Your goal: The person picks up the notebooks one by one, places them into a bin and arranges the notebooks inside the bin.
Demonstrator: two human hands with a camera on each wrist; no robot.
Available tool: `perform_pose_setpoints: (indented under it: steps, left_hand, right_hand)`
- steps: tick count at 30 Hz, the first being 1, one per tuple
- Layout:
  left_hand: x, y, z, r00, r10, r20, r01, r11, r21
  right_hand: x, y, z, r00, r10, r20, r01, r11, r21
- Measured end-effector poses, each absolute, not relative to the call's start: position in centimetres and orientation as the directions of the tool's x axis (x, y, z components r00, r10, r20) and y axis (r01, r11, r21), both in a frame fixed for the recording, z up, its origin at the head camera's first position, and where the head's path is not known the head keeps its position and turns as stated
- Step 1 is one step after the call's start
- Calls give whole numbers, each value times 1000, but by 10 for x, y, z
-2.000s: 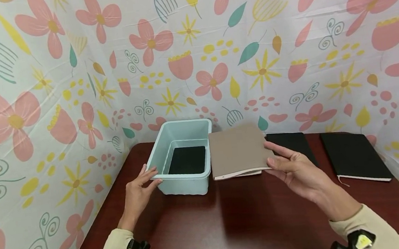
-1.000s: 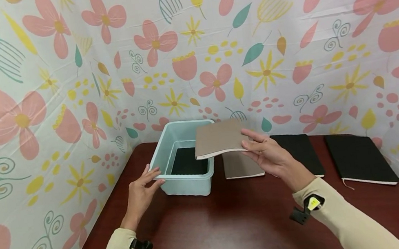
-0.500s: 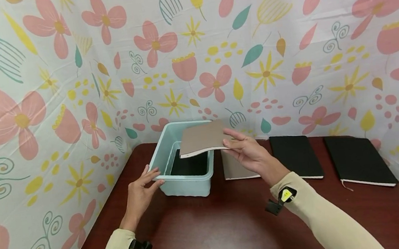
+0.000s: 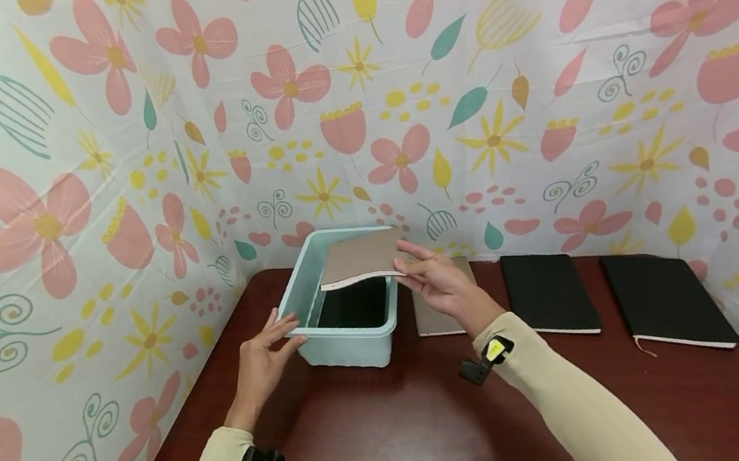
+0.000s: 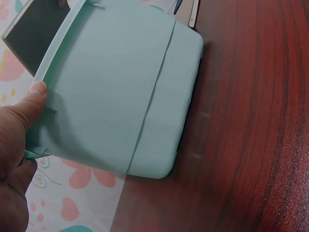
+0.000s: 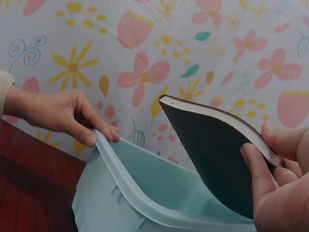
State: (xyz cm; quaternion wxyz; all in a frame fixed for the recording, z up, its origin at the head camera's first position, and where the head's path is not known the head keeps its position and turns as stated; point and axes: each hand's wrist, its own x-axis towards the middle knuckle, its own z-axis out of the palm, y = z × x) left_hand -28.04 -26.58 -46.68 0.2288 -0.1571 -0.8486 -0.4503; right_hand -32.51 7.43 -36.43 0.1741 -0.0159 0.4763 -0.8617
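Observation:
My right hand (image 4: 440, 283) pinches the right edge of a taupe soft-cover notebook (image 4: 360, 256), thumb on top and fingers beneath. The notebook bends slightly and hangs over the opening of a light blue plastic bin (image 4: 348, 345). In the right wrist view its dark underside (image 6: 212, 154) and pale page edges face me. My left hand (image 4: 263, 360) grips the bin's near left corner; in the left wrist view the thumb (image 5: 36, 94) lies over the rim. Inside the bin, a black notebook (image 4: 354, 307) lies flat on the bottom, partly covered by the held one.
A second taupe notebook (image 4: 434, 318) lies right of the bin, partly behind my right hand. Further right lie two black notebooks, a nearer one (image 4: 549, 294) and one with a ribbon (image 4: 668, 301). A flower-patterned cloth (image 4: 356, 110) backs the dark wooden table (image 4: 391, 418).
My right hand has carried the taupe notebook leftward, from beside the bin to over its opening. More of the other taupe notebook and the black one beside it shows. My left hand stays on the rim.

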Motion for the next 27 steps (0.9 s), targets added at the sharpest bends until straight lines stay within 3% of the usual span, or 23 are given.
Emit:
perform_pose_setpoints:
  steps: [27]
  left_hand:
    - [-282,-267,-465,-845,65,530,477,538,695]
  right_hand:
    - [-365,29,-370,-930,-231,-285,360,-426,-830]
